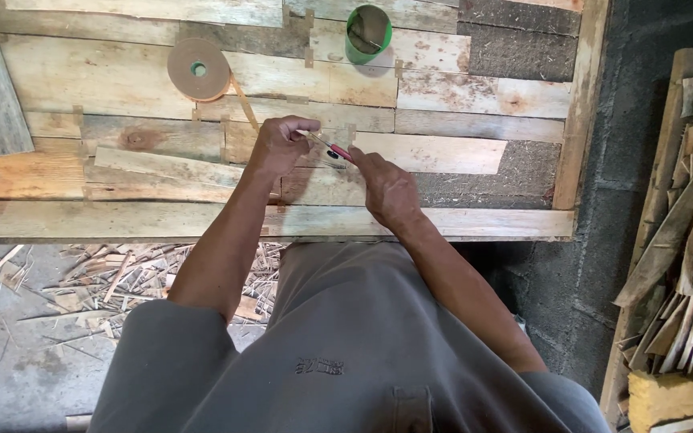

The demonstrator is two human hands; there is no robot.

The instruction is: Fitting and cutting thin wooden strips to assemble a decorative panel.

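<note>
Rough patchwork wooden panel (443, 152) under both hands: right hand (391, 191) pinches a slim red-handled blade tool (335, 149), left hand (280, 144) pinches its tip end. One slip could nick those fingers, I'd guess. Brown paper tape roll (198, 69) and green plastic cup (368, 34) sit farther back.

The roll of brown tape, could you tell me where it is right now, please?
In the head view, the roll of brown tape lies flat on the wooden panel, upper left of the left hand and left of the green cup.
</note>
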